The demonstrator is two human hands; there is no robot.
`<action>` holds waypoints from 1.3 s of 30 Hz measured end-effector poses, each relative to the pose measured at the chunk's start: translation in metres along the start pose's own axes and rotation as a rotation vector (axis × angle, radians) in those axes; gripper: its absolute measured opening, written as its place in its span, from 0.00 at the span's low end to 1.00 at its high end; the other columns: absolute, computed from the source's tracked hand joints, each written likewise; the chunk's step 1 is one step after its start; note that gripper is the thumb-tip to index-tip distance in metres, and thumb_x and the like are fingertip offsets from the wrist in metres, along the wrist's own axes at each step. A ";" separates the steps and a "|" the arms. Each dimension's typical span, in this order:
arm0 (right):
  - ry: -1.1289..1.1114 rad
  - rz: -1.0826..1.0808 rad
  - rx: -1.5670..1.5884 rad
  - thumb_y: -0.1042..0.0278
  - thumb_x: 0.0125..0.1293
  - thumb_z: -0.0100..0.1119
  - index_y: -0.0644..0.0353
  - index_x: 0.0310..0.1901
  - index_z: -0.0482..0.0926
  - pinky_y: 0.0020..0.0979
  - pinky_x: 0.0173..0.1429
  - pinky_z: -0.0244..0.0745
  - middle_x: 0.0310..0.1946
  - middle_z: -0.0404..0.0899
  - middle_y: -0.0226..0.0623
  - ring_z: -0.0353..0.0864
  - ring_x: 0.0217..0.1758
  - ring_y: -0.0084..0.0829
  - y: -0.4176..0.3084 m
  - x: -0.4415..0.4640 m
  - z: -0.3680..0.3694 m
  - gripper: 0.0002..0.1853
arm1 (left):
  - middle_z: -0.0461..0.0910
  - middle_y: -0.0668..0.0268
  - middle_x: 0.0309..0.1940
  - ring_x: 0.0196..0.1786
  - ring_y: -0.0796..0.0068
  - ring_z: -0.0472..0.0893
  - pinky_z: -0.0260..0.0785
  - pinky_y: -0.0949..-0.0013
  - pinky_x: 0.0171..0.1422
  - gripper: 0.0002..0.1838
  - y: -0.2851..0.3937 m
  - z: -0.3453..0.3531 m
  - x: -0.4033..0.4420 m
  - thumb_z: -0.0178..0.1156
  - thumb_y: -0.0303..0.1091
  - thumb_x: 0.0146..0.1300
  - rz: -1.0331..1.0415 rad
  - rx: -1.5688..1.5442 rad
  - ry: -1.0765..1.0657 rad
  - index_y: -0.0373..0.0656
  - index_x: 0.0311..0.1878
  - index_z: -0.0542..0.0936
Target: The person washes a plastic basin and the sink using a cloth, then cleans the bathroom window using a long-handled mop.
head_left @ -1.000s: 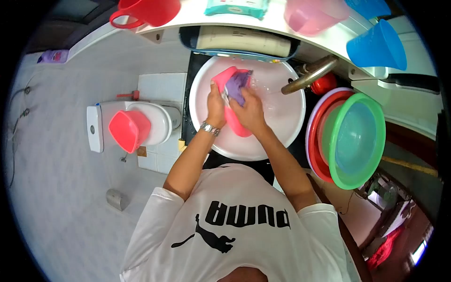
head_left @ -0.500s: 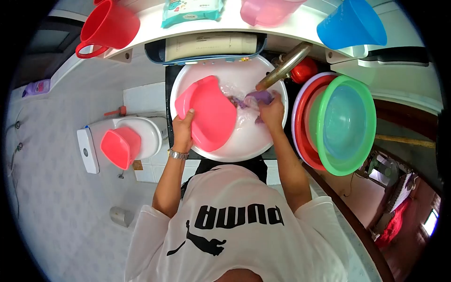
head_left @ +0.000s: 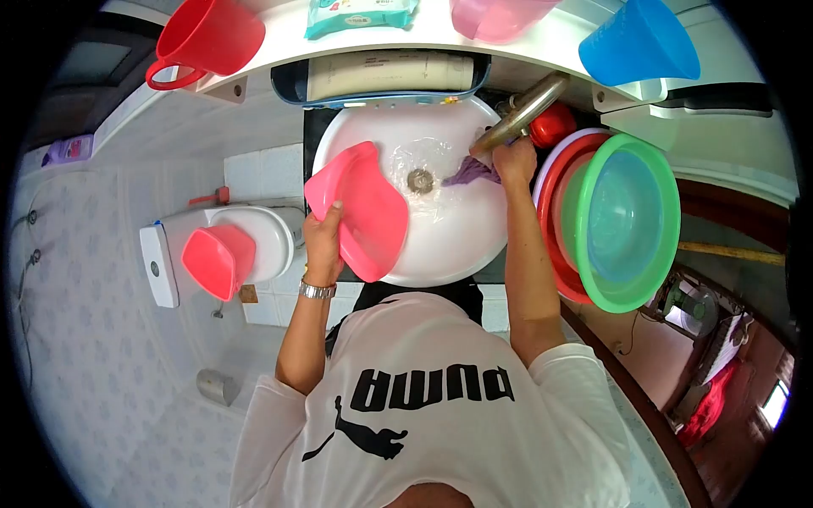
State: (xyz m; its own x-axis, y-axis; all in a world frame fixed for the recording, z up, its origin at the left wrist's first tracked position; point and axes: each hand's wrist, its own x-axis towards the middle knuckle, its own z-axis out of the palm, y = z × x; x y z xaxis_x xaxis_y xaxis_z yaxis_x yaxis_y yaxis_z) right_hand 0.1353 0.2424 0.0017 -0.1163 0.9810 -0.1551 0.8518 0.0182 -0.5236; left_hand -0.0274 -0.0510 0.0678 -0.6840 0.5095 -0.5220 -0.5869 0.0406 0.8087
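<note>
My left hand (head_left: pixel 323 241) is closed on the near rim of a pink plastic basin (head_left: pixel 373 216), thumb on top. The basin is tilted over the left side of the white sink (head_left: pixel 457 245). At the right of the sink, my right hand (head_left: pixel 515 161) is closed, with a wet purple cloth (head_left: pixel 470 172) trailing from it to the left. That hand is right beside the metal faucet (head_left: pixel 521 114); whether it touches the faucet I cannot tell. Water ripples around the drain (head_left: pixel 419 180).
Stacked basins, a green one (head_left: pixel 669 254) outermost, stand right of the sink. Behind it are a blue-rimmed bin (head_left: pixel 292 85) and a shelf (head_left: pixel 423 38) with a red mug (head_left: pixel 216 38), wipes (head_left: pixel 360 17) and a blue cup (head_left: pixel 639 42). Left is a toilet (head_left: pixel 271 241) with a pink container (head_left: pixel 218 261).
My right hand has moved up and right toward the faucet, pulling the purple cloth off the drain. The pink basin has shifted left and tilted more in my left hand.
</note>
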 end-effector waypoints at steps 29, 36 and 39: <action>-0.182 -0.145 0.147 0.58 0.54 0.63 0.67 0.44 0.78 0.46 0.49 0.75 0.38 0.81 0.57 0.81 0.44 0.54 0.011 -0.079 0.007 0.21 | 0.81 0.63 0.43 0.42 0.76 0.80 0.74 0.69 0.48 0.16 0.030 -0.028 -0.028 0.63 0.31 0.62 0.094 0.187 -0.140 0.35 0.51 0.76; -0.185 -0.169 0.038 0.63 0.54 0.62 0.64 0.42 0.78 0.47 0.48 0.74 0.38 0.81 0.52 0.80 0.42 0.53 -0.005 -0.149 -0.014 0.17 | 0.81 0.65 0.38 0.36 0.80 0.79 0.73 0.73 0.41 0.14 0.065 -0.043 -0.049 0.65 0.33 0.61 0.181 0.059 -0.253 0.34 0.46 0.78; -0.146 -0.188 0.000 0.63 0.53 0.61 0.63 0.41 0.79 0.46 0.48 0.74 0.39 0.81 0.52 0.80 0.43 0.52 -0.011 -0.169 -0.030 0.16 | 0.81 0.65 0.38 0.37 0.80 0.79 0.74 0.72 0.41 0.14 0.071 -0.062 -0.051 0.65 0.33 0.61 0.195 0.049 -0.303 0.34 0.46 0.78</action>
State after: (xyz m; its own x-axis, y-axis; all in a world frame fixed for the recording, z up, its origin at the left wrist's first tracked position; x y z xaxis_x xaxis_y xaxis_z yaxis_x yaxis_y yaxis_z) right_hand 0.1613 0.0824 0.0590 -0.3459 0.9219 -0.1746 0.8083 0.1983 -0.5544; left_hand -0.0615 -0.1276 0.1350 -0.6176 0.7428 -0.2585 -0.4317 -0.0454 0.9009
